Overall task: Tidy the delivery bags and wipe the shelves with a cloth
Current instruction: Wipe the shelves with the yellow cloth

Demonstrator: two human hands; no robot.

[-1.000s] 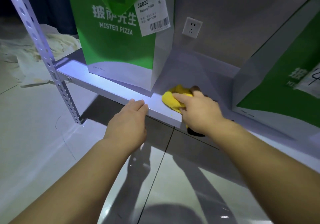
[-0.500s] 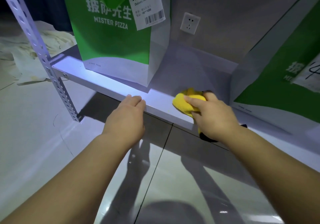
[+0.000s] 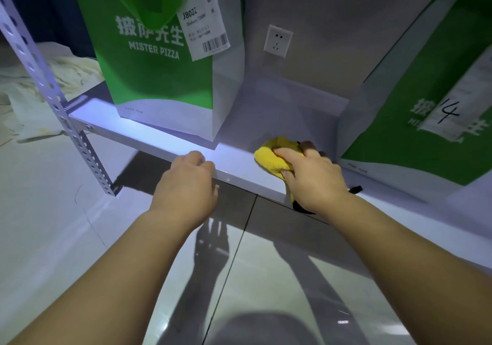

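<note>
Your right hand [image 3: 314, 182]: grips yellow fluffy cloth [image 3: 269, 158] on white metal shelf [image 3: 149, 136]. Your left hand [image 3: 186, 187]: fingers curled over its edge. Wiping seemingly midway.

Two arms in shot, and both are bare all the way from the bottom edge of the frame up to the fingers. The left forearm [image 3: 106, 278] comes in long and smooth, narrowing steadily toward the wrist. The left hand [image 3: 186, 184] has a rounded back, its knuckles forming a soft ridge at the top. The right forearm [image 3: 412, 251] looks thicker, closer to the lens, and tapers the same way. The right hand [image 3: 314, 179] is broad across the back, with knuckles faintly dimpled.
</note>
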